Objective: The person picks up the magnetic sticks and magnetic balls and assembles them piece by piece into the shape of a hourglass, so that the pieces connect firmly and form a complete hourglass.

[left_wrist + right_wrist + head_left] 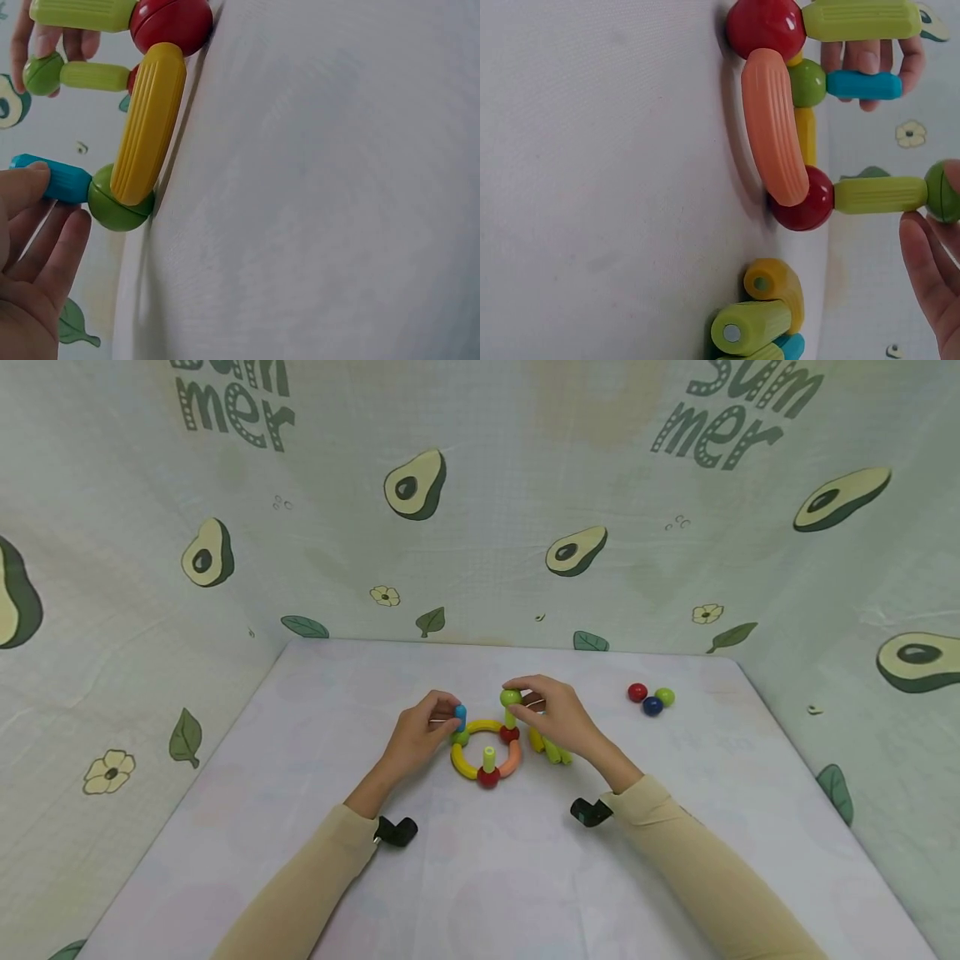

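A ring of curved sticks and balls lies on the table, with yellow curved sticks (463,765) and an orange curved stick (771,127). My left hand (417,734) pinches a blue stick (67,180) that stands on a green ball (120,202) of the ring. With thumb and fingers, my right hand (560,715) holds another green ball (511,697) on top of a light green stick (880,195). That stick rises from a red ball (804,202) at the far right of the ring. On the near red ball (488,777) stands another light green stick (489,758), untouched.
Loose yellow and light green sticks (751,328) lie just right of the ring, with a blue one partly hidden among them. Farther back right sit a red ball (637,692), a dark blue ball (652,705) and a green ball (665,697). Patterned cloth surrounds the table.
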Motion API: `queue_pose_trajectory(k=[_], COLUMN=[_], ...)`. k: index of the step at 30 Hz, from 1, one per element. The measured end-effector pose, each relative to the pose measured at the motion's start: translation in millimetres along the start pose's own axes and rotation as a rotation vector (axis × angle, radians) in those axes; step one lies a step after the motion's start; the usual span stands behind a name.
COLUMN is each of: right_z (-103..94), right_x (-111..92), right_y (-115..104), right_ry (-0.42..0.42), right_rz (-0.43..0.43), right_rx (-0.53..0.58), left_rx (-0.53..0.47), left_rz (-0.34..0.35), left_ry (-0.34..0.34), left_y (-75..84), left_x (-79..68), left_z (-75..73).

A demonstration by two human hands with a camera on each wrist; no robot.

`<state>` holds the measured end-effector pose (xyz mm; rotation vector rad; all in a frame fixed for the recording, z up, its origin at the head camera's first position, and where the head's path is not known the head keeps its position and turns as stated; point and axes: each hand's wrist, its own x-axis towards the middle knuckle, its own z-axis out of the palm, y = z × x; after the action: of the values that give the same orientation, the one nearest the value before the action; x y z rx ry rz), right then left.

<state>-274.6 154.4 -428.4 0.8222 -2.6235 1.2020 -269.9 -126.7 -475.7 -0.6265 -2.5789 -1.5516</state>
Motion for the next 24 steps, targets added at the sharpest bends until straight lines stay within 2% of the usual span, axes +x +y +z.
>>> queue_pose_trajectory(k=[7,24], right_z=[6.3,22.6], right_x=[-1,4], right_y=[-1,-5], right_ry=[0.028,0.016], right_rz=[0.046,0.015], right_rx=[0.05,0.09], left_rx=[0.004,0.036], left_rz=[0.017,0.014], left_ry=[-0.012,-0.032], left_y=[1.3,4.3], left_x=[1.1,5.0], left_z=[2.8,10.0])
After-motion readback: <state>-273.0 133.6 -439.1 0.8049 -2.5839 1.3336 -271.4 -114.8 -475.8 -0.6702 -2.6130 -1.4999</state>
